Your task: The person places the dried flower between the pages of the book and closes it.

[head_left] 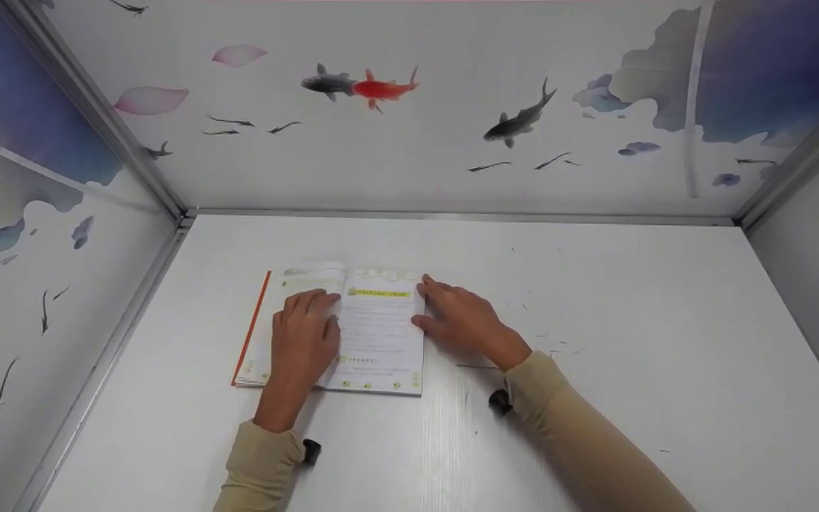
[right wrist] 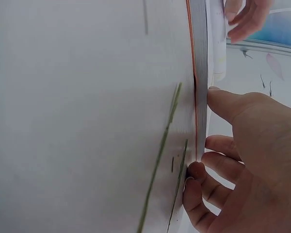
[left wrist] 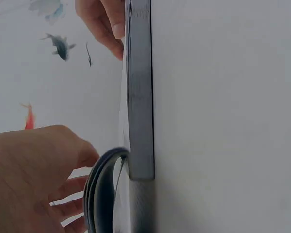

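A thick book (head_left: pixel 379 334) lies open on the white table, with printed text and a yellow heading strip on its right page. On the left page rests my left hand (head_left: pixel 305 334), its fingers loosely bent near the central fold. In the left wrist view, some pages (left wrist: pixel 104 194) bow up by the left hand (left wrist: pixel 36 160). My right hand (head_left: pixel 463 318) touches the book's right edge, with fingertips near the upper corner and the thumb lower down. The right wrist view shows the right thumb (right wrist: pixel 225 103) against the page edges and the other fingertips alongside the orange cover (right wrist: pixel 190 29).
Thin green strands (right wrist: pixel 157 160) and small dark bits lie on the table (head_left: pixel 616 398) right of the book. Panels painted with fish (head_left: pixel 520 124) enclose the table at the back and sides. A black wrist device (head_left: pixel 500 402) sits under the right cuff, another (head_left: pixel 311 451) beside the left.
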A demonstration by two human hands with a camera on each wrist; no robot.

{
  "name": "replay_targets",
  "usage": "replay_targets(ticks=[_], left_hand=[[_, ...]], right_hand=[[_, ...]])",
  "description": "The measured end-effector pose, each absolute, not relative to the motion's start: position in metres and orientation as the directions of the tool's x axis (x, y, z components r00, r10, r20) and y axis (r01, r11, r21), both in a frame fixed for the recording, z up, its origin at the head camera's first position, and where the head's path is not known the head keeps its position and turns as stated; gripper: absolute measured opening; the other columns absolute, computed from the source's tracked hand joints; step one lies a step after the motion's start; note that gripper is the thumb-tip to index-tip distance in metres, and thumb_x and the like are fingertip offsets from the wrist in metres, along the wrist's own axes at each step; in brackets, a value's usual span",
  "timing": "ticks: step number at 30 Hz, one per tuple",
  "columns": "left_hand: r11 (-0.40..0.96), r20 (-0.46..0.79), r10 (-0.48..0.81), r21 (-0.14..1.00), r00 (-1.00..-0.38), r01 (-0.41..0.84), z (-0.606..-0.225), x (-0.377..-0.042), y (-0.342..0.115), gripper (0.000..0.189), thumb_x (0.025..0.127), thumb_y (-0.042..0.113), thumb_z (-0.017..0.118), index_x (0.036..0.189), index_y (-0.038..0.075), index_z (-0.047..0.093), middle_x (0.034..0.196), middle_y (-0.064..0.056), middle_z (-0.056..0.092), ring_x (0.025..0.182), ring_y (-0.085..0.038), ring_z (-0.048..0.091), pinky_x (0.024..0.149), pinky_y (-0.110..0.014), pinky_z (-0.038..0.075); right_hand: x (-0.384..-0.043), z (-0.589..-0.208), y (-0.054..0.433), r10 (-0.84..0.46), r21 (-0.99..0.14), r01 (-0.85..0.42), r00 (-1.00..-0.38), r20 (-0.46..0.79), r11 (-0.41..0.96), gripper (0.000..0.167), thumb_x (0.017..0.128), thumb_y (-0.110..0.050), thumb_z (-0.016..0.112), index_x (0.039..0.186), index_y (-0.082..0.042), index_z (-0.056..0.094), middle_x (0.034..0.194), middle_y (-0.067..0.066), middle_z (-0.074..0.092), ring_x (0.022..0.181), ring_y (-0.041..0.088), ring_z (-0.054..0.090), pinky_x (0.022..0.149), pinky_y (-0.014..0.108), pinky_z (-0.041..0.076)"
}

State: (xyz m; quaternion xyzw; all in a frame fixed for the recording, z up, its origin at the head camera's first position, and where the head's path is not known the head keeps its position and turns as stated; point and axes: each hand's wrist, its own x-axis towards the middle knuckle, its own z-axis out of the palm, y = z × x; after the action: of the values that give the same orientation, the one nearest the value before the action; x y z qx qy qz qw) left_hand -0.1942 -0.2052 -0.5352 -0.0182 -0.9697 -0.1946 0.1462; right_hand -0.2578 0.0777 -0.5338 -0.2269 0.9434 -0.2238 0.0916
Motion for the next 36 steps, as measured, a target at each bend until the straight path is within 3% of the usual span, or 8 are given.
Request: replay_targets(ticks=[6, 11, 16, 20, 22, 24, 28, 36], left_hand=[[0.94, 0.157, 0.03, 0.333, -0.987, 0.081, -0.542, -0.196, -0.197, 0.049, 0.102, 0.044, 0.074, 0.148, 0.027, 0.066, 0.164, -0.017, 0.048, 0.15, -0.043, 0.044, 0.112, -0.066, 0.042], [0.949, 0.093, 0.012, 0.313, -0.996, 0.04, -0.541, -0.199, -0.194, 0.051, 0.104, 0.049, 0.071, 0.151, 0.032, 0.063, 0.167, -0.014, 0.045, 0.152, -0.041, 0.042, 0.113, -0.065, 0.041], [0.944, 0.062, 0.0, 0.329, -0.998, 0.021, -0.542, -0.198, -0.191, 0.051, 0.104, 0.05, 0.07, 0.152, 0.033, 0.062, 0.168, -0.012, 0.043, 0.154, -0.039, 0.04, 0.115, -0.065, 0.04], [0.938, 0.035, -0.01, 0.346, -0.999, 0.003, -0.541, -0.197, -0.191, 0.052, 0.104, 0.051, 0.071, 0.152, 0.034, 0.062, 0.169, -0.011, 0.042, 0.155, -0.039, 0.038, 0.116, -0.066, 0.038], [0.937, 0.022, -0.009, 0.349, -1.0, 0.0, -0.54, -0.197, -0.192, 0.052, 0.104, 0.051, 0.071, 0.152, 0.033, 0.061, 0.169, -0.012, 0.041, 0.156, -0.04, 0.037, 0.117, -0.066, 0.037], [0.936, 0.012, -0.007, 0.352, -1.0, -0.002, -0.539, -0.198, -0.192, 0.052, 0.104, 0.051, 0.071, 0.151, 0.033, 0.062, 0.169, -0.012, 0.041, 0.155, -0.04, 0.037, 0.117, -0.066, 0.037], [0.93, 0.017, -0.001, 0.368, -1.0, 0.005, -0.535, -0.199, -0.193, 0.05, 0.102, 0.049, 0.074, 0.148, 0.031, 0.064, 0.166, -0.013, 0.043, 0.152, -0.041, 0.039, 0.114, -0.066, 0.038], [0.938, 0.054, 0.014, 0.345, -0.998, 0.031, -0.529, -0.199, -0.195, 0.047, 0.102, 0.044, 0.076, 0.144, 0.025, 0.066, 0.16, -0.018, 0.047, 0.145, -0.045, 0.045, 0.106, -0.068, 0.044]], right_hand=[[-0.258, -0.536, 0.077, -0.47, -0.46, -0.397, -0.881, -0.052, 0.794, 0.069, 0.107, -0.048, 0.066, 0.165, -0.014, 0.048, 0.176, 0.005, 0.037, 0.159, 0.027, 0.045, 0.124, 0.051, 0.044], [-0.257, -0.536, 0.082, -0.476, -0.473, -0.397, -0.878, -0.054, 0.786, 0.07, 0.108, -0.047, 0.066, 0.166, -0.013, 0.044, 0.178, 0.003, 0.034, 0.161, 0.029, 0.041, 0.127, 0.052, 0.04], [-0.259, -0.535, 0.093, -0.533, -0.519, -0.415, -0.841, -0.094, 0.747, 0.076, 0.11, -0.044, 0.063, 0.172, -0.015, 0.031, 0.182, 0.0, 0.024, 0.166, 0.029, 0.032, 0.131, 0.052, 0.034], [-0.262, -0.531, 0.107, -0.587, -0.637, -0.426, -0.808, -0.052, 0.642, 0.075, 0.11, -0.029, 0.066, 0.173, -0.014, 0.027, 0.179, 0.005, 0.031, 0.142, 0.027, 0.058, 0.118, 0.048, 0.049], [-0.262, -0.528, 0.116, -0.592, -0.678, -0.424, -0.806, -0.02, 0.601, 0.07, 0.11, -0.023, 0.066, 0.171, -0.013, 0.033, 0.171, 0.008, 0.044, 0.118, 0.022, 0.066, 0.102, 0.041, 0.056], [-0.261, -0.524, 0.125, -0.58, -0.692, -0.415, -0.815, -0.006, 0.591, 0.063, 0.109, -0.021, 0.066, 0.166, -0.011, 0.042, 0.155, 0.009, 0.058, 0.096, 0.019, 0.064, 0.084, 0.036, 0.056], [-0.256, -0.517, 0.144, -0.538, -0.652, -0.395, -0.842, -0.023, 0.647, 0.046, 0.109, -0.024, 0.067, 0.152, -0.009, 0.059, 0.121, 0.005, 0.069, 0.084, 0.015, 0.058, 0.075, 0.031, 0.05], [-0.238, -0.52, 0.168, -0.52, -0.634, -0.335, -0.845, -0.125, 0.697, 0.017, 0.104, -0.021, 0.072, 0.119, -0.013, 0.076, 0.088, -0.004, 0.07, 0.077, 0.013, 0.061, 0.072, 0.031, 0.051]])
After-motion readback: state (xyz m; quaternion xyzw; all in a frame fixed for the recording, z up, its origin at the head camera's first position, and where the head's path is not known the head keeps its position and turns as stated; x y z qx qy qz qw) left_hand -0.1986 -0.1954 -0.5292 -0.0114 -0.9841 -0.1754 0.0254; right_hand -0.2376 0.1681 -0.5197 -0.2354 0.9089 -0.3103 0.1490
